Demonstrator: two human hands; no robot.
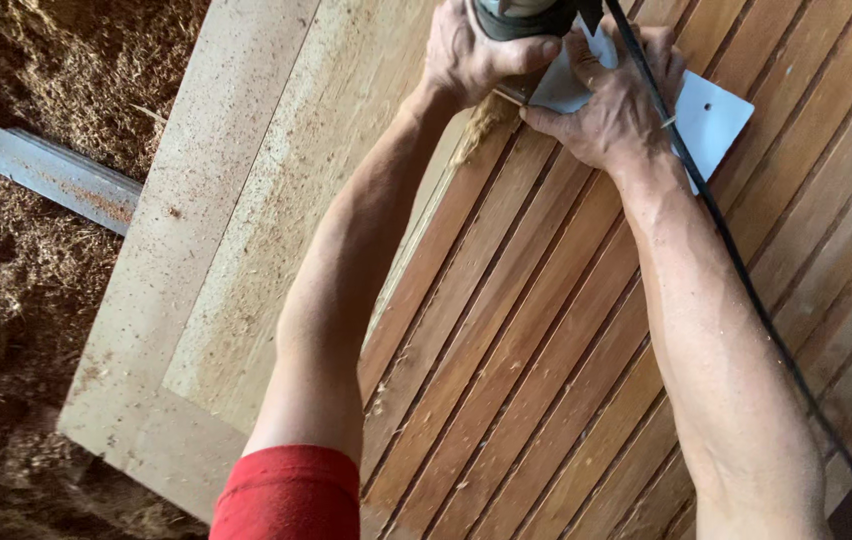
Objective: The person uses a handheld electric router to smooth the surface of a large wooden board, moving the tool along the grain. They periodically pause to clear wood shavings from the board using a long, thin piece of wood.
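wooden slatted panel [546, 350] under work: left hand [471, 55] clenched on a power tool [526, 15], right hand [611, 110] pressing its white base plate [711, 115] flat, steadying the cut; sawdust [486, 125] gathers alongside.

Both hands [546, 85] forward, fingers curled.

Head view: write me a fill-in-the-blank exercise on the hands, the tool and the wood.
1. Both hands, left and right, grip a power ____.
2. Its black cord runs along the ____ arm.
3. The sleeve is ____.
4. The metal bar lies in ____.

Missing words: tool; right; red; sawdust.
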